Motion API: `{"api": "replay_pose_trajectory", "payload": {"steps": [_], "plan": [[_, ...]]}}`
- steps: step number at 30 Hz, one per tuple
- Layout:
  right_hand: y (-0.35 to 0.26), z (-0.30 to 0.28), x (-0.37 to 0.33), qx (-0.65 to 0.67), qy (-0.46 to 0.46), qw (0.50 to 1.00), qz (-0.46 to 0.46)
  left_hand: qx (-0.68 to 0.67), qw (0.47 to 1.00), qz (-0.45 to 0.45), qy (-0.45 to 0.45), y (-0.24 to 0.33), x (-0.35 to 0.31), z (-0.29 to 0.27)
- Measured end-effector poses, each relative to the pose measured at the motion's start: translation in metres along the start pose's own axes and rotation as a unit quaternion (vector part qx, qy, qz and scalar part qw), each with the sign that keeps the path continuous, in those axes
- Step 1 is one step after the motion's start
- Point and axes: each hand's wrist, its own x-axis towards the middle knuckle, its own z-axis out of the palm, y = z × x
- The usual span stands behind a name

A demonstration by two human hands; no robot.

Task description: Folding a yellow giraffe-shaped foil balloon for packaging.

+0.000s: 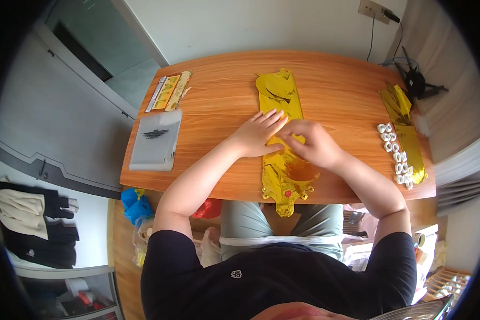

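Observation:
A long strip of shiny gold foil (281, 184) lies lengthwise across the middle of the table. Its near end has scalloped edges with small round gold knobs and a red spot, and it hangs slightly over the table's front edge. Loose, curled foil rests on its far end. My left hand (258, 133) presses flat on the strip with its fingers spread. Close beside it, over the foil, my right hand (314, 144) is curled with thumb and fingers together; anything between them is hidden.
On the left lie a clear plastic sleeve (153, 146) with thin black pieces and some yellow-and-white strips (168, 92). Small white rolls (397, 157) line the right side, beside more gold foil (410, 146). A black object with prongs (413, 80) stands at the back right corner.

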Motion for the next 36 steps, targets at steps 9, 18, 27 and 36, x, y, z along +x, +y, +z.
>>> {"api": "replay_pose_trajectory", "payload": {"steps": [9, 18, 27, 36], "plan": [[0.113, 0.01, 0.144, -0.556, -0.013, 0.814, -0.166, 0.015, 0.999, 0.013, 0.027, -0.002, 0.004, 0.009], [0.122, -0.004, 0.174, -0.517, -0.114, 0.834, -0.158, -0.022, 1.0, -0.005, 0.008, 0.0, -0.004, 0.001], [0.131, 0.007, 0.15, -0.449, 0.033, 0.889, -0.081, -0.027, 0.999, 0.006, 0.018, 0.005, 0.002, -0.001], [0.047, -0.022, 0.059, -0.299, -0.081, 0.927, 0.212, -0.013, 1.0, 0.0, 0.025, -0.001, -0.003, 0.006]]}}
